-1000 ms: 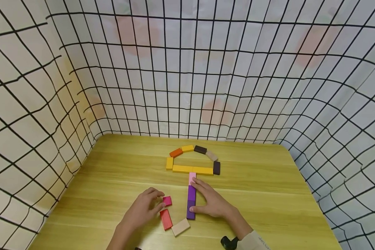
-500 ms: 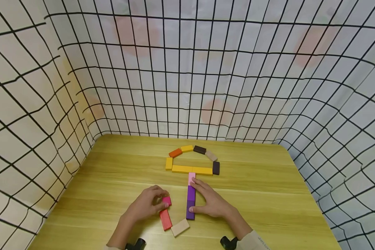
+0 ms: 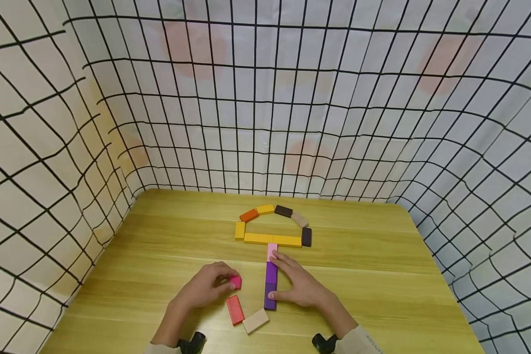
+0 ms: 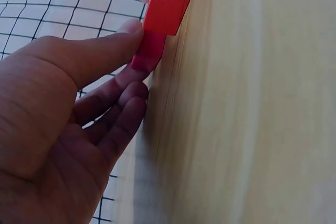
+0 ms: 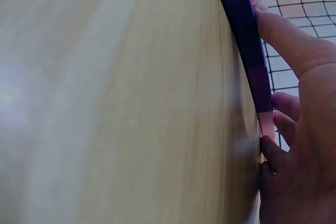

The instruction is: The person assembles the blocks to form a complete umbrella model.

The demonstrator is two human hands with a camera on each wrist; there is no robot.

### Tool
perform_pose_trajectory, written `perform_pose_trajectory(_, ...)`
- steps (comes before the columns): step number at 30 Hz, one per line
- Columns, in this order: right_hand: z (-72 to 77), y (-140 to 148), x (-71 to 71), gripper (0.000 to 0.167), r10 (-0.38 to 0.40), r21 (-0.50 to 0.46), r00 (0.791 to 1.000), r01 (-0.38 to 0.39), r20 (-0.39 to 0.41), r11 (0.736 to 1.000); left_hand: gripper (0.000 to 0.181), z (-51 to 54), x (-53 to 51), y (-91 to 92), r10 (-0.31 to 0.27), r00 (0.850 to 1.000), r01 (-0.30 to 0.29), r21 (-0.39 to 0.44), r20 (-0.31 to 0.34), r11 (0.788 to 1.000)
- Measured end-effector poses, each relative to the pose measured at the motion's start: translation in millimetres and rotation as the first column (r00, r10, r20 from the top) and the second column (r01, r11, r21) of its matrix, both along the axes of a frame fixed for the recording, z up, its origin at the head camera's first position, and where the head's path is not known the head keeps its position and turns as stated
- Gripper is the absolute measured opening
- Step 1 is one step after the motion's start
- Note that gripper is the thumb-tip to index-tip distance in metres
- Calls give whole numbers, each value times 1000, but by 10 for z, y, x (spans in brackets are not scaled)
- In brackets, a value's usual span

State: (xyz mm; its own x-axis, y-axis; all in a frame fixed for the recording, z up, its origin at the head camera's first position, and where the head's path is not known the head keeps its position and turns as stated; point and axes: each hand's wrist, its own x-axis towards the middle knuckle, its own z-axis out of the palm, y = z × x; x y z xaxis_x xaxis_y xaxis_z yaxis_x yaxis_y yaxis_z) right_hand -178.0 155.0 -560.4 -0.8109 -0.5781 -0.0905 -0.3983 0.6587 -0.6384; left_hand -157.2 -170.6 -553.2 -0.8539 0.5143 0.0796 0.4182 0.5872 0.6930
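My left hand [image 3: 208,284] pinches a small magenta block [image 3: 236,282] between thumb and fingers, low over the table; the left wrist view shows the thumb against the block [image 4: 148,52]. Just in front of that hand lies a red block [image 3: 235,310], its end touching a beige block [image 3: 256,321]. With fingers spread, my right hand [image 3: 304,286] rests along the right side of a straight column: a pink block [image 3: 272,247], a purple block [image 3: 271,273] and a darker purple block [image 3: 270,301]. Its thumb touches the dark purple one, and its fingertips the pink one.
Beyond the column, two yellow blocks [image 3: 258,239] form a straight line. An arch of yellow, orange, black and beige blocks curves behind them, including an orange block [image 3: 249,215] and a black block [image 3: 307,237]. Black netting [image 3: 256,123] surrounds the wooden table [image 3: 358,255].
My left fingers have closed on the magenta block and shifted it slightly away from the red block. My right hand has stayed on the column.
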Motion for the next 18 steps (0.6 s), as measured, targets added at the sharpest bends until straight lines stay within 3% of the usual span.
perform_pose_trajectory(18, -12, 7, -14, 98, 0, 9, 1000, 0, 3, 1000, 19, 48, 76, -36, -44, 999, 43, -22, -3, 999)
